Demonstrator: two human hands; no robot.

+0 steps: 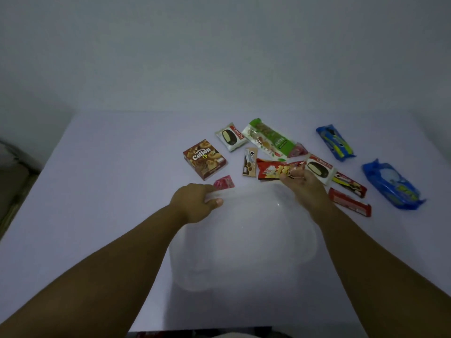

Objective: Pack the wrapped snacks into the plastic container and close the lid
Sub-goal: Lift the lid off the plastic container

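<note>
Clear plastic container [244,240]: left hand [195,203] grips its far-left rim; beyond its far edge, right hand [305,186] pinches a red snack packet [271,170].

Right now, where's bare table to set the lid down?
Free: the wide stretch of table left of the Collon box and left hand, and the far strip behind the green pack. Crowded: right of the container, from the red bar to the blue packs.
</note>
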